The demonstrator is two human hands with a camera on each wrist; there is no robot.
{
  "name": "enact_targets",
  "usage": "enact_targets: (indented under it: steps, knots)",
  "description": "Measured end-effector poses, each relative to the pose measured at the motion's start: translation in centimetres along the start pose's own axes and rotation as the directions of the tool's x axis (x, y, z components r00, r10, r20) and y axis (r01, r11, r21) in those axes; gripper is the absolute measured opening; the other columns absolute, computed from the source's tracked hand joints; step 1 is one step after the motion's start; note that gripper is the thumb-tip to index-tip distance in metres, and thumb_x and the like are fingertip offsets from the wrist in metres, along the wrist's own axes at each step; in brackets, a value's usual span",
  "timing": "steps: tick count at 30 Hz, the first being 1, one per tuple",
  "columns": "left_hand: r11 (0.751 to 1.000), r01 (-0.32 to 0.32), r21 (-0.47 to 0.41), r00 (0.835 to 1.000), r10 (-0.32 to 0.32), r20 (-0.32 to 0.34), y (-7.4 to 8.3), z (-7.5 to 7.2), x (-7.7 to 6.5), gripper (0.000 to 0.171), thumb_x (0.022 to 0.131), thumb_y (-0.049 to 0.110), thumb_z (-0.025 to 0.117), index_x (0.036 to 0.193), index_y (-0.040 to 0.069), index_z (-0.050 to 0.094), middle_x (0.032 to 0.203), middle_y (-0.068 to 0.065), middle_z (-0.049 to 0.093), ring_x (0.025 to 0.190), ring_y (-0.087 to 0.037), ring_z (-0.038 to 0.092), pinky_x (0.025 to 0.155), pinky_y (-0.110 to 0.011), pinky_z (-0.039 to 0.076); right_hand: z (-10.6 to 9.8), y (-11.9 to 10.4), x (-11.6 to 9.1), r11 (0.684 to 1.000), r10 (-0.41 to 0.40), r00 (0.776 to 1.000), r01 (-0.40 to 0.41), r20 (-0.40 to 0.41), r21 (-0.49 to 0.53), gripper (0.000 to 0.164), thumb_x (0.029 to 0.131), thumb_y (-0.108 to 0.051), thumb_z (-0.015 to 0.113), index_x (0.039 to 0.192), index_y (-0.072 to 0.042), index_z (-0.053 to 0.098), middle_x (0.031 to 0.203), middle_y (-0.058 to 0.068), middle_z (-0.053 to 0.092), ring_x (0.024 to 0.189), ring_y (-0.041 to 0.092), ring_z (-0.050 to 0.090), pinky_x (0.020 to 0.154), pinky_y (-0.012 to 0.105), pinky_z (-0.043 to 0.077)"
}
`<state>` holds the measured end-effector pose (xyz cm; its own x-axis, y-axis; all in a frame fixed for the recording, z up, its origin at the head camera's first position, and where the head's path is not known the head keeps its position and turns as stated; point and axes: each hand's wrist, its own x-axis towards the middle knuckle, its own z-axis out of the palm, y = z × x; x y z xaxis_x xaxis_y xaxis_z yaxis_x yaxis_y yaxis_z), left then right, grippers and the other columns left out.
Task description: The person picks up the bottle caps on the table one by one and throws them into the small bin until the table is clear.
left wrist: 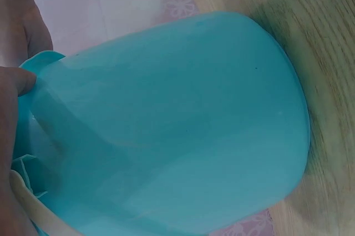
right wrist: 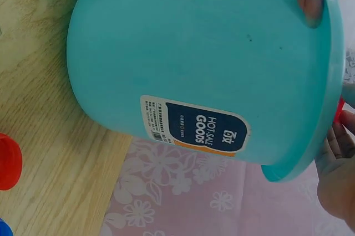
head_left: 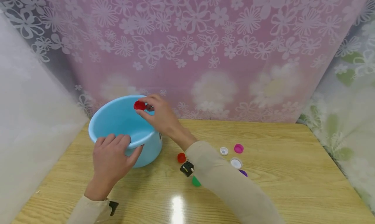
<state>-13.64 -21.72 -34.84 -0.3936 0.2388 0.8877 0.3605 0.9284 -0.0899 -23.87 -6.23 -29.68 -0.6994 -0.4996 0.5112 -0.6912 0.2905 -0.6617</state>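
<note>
A light blue plastic bucket (head_left: 152,152) stands tilted toward me on the left of the table. My left hand (head_left: 112,159) grips its near rim, fingers over the inside and thumb on the outer wall. Above the bucket's right side, my right hand (head_left: 159,113) pinches a red bottle cap (head_left: 139,105) between thumb and fingers. In the right wrist view the printed label (right wrist: 195,128) on the bucket's side shows, while only a sliver of the held cap (right wrist: 339,109) peeks past the rim.
Right of the bucket lie another red cap (head_left: 181,158), a green cap (head_left: 196,181) partly under the right sleeve, two white caps (head_left: 224,151), a pink cap (head_left: 238,148) and a purple cap (head_left: 243,173). A pink flowered curtain (head_left: 211,55) hangs behind the wooden table (head_left: 293,172).
</note>
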Motion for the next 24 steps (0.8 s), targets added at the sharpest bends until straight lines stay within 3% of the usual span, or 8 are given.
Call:
enact_targets:
  steps: [15,24]
  knots:
    - [1.000,0.012,0.004,1.000,-0.012,-0.004,-0.2,0.3,-0.3,0.041,0.086,0.039,0.050,0.060,0.009,0.038,0.052,0.001,0.030,0.047,-0.022,0.028,0.050,-0.039,0.025,1.0,0.3,0.3,0.975,0.127,0.985,-0.102,0.118,-0.197,0.043,0.090,-0.029,0.066,0.128,-0.011,0.059,0.120,0.000,0.054,0.094,0.012,0.055,0.075,0.015,0.044]
    - [1.000,0.013,0.010,1.000,-0.013,-0.020,0.1,0.1,-0.1,0.040,0.086,0.037,0.048,0.060,0.009,0.037,0.052,0.002,0.026,0.047,-0.020,0.025,0.051,-0.039,0.025,1.2,0.4,0.3,0.952,0.153,0.980,-0.111,0.128,-0.286,0.040,0.090,-0.033,0.065,0.126,-0.015,0.062,0.114,-0.002,0.055,0.088,0.006,0.053,0.073,0.015,0.043]
